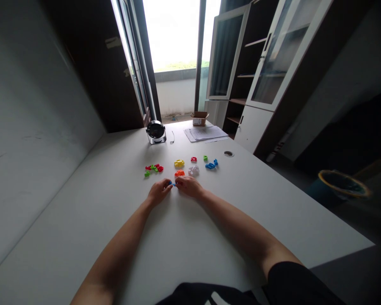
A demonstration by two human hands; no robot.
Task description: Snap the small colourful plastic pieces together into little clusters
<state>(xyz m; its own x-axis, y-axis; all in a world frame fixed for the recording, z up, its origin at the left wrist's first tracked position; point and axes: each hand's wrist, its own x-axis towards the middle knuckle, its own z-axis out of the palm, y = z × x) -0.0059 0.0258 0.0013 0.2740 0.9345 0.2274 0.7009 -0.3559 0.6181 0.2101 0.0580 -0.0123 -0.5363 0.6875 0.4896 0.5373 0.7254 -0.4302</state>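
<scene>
Between my two hands is a small blue plastic piece (173, 184), low over the white table. My left hand (159, 190) pinches its left end, and my right hand (188, 186) grips its right end; the fingers hide most of it. Just beyond my hands lie an orange plastic piece (179, 173) and a white one (193, 170). Farther back are a yellow piece (179, 163), a small red piece (193, 159) and a small green piece (205, 157). Blue pieces (211, 164) sit to the right, with a group of red and green pieces (154, 168) on the left.
The white table (114, 169) meets a wall on the left. At its back stand a round black device (155, 131), stacked papers (208, 133) and a small cardboard box (199, 119). A cable hole (228, 154) is near the right edge. A bin (343, 186) stands beyond that edge.
</scene>
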